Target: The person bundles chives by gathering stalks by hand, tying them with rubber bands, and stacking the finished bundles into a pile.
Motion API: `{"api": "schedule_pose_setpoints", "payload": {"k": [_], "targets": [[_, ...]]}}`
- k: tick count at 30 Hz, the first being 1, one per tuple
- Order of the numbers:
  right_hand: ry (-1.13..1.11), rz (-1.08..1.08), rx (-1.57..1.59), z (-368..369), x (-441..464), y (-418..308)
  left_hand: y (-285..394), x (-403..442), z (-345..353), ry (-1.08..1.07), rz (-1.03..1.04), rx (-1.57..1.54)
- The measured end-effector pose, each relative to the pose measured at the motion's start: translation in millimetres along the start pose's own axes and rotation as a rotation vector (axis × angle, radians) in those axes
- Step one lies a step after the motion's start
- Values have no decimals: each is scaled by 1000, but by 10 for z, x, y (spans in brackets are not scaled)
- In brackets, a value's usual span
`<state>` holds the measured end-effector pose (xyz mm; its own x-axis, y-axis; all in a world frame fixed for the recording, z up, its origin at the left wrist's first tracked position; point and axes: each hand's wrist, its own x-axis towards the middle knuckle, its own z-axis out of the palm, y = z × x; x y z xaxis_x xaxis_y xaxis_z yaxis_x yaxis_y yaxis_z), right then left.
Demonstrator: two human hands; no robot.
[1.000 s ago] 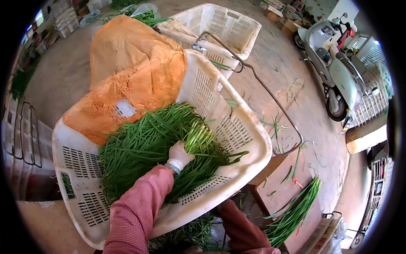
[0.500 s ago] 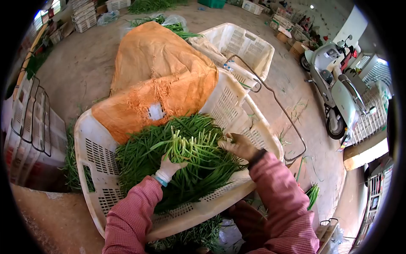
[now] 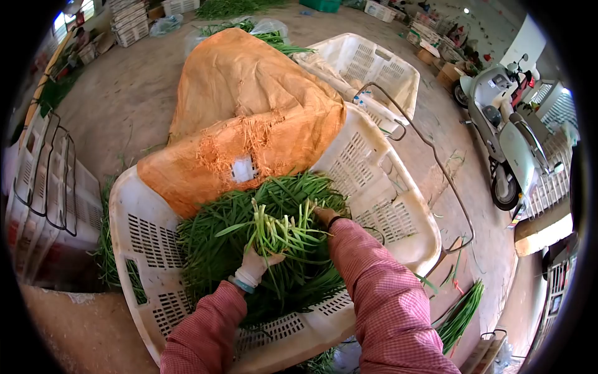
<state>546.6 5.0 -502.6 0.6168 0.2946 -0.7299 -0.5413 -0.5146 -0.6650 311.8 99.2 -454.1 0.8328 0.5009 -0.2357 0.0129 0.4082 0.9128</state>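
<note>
My left hand (image 3: 254, 267), in a pale glove, is closed around a bunch of garlic chives (image 3: 280, 232). The pale cut ends point up and away from me, and some stalks splay to the right. At the right side of these ends is my right hand (image 3: 324, 215), its fingers mostly hidden among stalks and leaves; whether they grip any is not clear. Under both hands, a heap of loose green leaves (image 3: 218, 234) fills much of a white slatted plastic crate (image 3: 146, 202). An orange cloth sack (image 3: 249, 93) drapes over the crate's far side.
Behind stands another white crate (image 3: 408, 84). A bent metal rod (image 3: 436, 159) curves along the right side. A tied green bundle (image 3: 462, 316) lies on the floor at lower right. Stacked crates (image 3: 53, 181) stand left, and a scooter (image 3: 507, 140) is parked right.
My right hand has moved left and inward to the stalk ends, its forearm now reaching further over the crate. My left hand keeps its hold on the bunch. The view has shifted slightly.
</note>
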Motion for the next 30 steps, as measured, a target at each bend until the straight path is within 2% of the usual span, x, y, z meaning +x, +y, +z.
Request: {"api": "schedule_pose_setpoints", "payload": {"k": [3,4,5,7,9,10,11,15,17,18,19,20,22,24,25,26,27,28,30], "targets": [[-165,9,91,82,-49,-25,-51,57,-70,-2,41,-44],[-217,15,112,113,-96,-55,11,13,-86,8,-54,-84],[-260,17,131,129,-158,-108,-39,47,-142,20,-55,1],[-318,2,165,166,-330,-222,6,50,-143,-10,-122,-106],[-373,-19,206,219,-576,-315,130,26,-84,112,-165,-1],[-395,-38,225,242,-734,-356,-78,134,-210,64,-153,108],[-414,-57,248,263,-909,-391,-102,158,-189,151,-178,195],[-533,-238,233,415,-1509,-463,90,155,-61,146,-187,219],[-668,-476,123,548,-1533,-293,-148,234,-138,5,-81,497],[-695,-515,184,565,-1423,-183,-259,267,-187,10,-79,497],[-726,-554,246,582,-1315,-74,-384,310,-246,16,-122,361],[-747,-566,167,596,-1431,-127,-382,329,-271,22,-160,226],[-758,-611,16,613,-1486,-125,-430,342,-295,-135,18,545],[-687,-670,-26,681,-1509,-110,-146,215,-215,-312,22,866],[-629,-695,-65,706,-1466,-119,-193,166,-199,-308,89,794],[-682,-695,-42,685,-1685,-266,-172,136,-173,-314,78,792],[-680,-687,-40,677,-1608,-265,-96,123,-136,-312,71,916],[-808,-385,258,666,-1476,-238,-22,118,-102,-307,65,1041],[-833,-160,505,638,-1363,-204,39,62,-42,-265,10,919]]}}
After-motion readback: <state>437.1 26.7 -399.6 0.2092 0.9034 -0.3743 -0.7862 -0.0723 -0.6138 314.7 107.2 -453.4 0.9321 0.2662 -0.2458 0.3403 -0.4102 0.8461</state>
